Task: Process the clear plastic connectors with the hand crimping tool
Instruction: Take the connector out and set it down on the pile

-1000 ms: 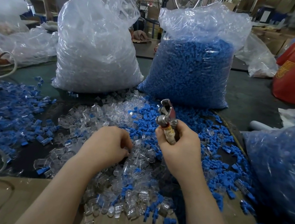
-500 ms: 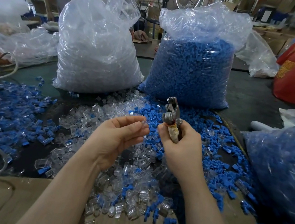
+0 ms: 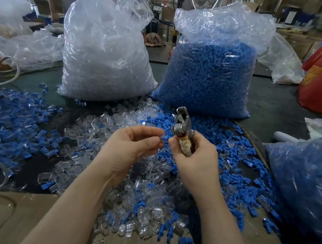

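The right hand (image 3: 196, 161) grips the crimper (image 3: 182, 128) by its handles, nose up and tipped slightly left and away, long axis near upright. The left hand (image 3: 130, 148) pinches a clear connector (image 3: 158, 137) at its fingertips, just left of the tool's pivot and not yet between the jaws; which way it points is too blurred to tell. By the look of it, the work is far from over: a loose heap of clear connectors (image 3: 139, 193) mixed with blue caps (image 3: 238, 177) covers the tabletop (image 3: 274, 111), and a full clear bag (image 3: 105, 55) and blue bag (image 3: 210, 74) stand behind.
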Motion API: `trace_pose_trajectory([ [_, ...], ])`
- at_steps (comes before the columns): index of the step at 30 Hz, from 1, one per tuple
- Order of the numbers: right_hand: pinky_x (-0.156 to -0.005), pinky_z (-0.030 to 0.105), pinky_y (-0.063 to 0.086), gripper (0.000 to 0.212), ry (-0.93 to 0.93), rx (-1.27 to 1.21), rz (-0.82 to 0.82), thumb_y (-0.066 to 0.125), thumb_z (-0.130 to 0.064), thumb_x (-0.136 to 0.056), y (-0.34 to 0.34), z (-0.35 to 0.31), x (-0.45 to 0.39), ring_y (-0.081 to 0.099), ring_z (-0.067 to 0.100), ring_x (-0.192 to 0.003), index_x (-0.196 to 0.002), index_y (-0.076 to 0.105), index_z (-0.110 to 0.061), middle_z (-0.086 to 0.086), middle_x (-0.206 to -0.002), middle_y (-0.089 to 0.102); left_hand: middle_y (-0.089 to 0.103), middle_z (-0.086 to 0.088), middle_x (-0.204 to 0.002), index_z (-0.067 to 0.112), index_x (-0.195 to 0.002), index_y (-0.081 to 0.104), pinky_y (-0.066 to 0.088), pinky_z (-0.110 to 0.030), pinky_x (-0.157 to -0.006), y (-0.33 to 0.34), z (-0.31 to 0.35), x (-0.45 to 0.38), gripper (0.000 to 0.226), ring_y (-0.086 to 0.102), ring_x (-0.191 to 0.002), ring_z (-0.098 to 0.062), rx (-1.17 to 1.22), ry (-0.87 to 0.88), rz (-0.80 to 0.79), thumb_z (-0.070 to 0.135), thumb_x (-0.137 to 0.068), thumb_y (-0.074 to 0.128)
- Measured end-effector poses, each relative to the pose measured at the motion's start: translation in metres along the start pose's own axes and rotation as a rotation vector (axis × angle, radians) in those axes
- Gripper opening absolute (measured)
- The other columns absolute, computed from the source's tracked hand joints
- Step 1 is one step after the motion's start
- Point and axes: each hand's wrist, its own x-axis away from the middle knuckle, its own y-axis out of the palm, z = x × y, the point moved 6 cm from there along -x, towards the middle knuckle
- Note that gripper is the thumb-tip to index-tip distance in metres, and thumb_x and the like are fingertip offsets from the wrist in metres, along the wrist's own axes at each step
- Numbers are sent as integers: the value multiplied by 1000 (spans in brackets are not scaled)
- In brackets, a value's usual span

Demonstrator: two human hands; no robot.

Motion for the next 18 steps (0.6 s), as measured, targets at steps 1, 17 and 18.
trace_pose_trajectory([
  [1, -63, 27, 50, 16, -2, 3, -6, 71, -31, -88, 0, 0, 0, 60, 2, -68, -78, 59, -37, -25, -76, 65, 76, -10, -93, 17, -85, 79, 55, -17, -71, 1, 1, 0, 18, 74, -85, -15, -13, 10, -4, 11, -70, 73],
  [17, -61, 30, 50, 16, 13, -26, -24, 70, -29, -89, 3, 0, 1, 60, 3, -66, -80, 61, -38, -22, -76, 66, 77, 1, -84, 19, -87, 76, 54, -16, -69, 5, 10, 4, 19, 72, -78, -8, -262, 191, 97, 5, -74, 81],
  [18, -61, 28, 48, 15, 11, -29, -29, 70, -29, -89, 3, 0, 1, 60, 2, -66, -80, 61, -38, -23, -75, 66, 77, 1, -84, 17, -88, 76, 54, -16, -69, 5, 10, 4, 19, 72, -78, -8, -267, 196, 104, 6, -74, 81],
])
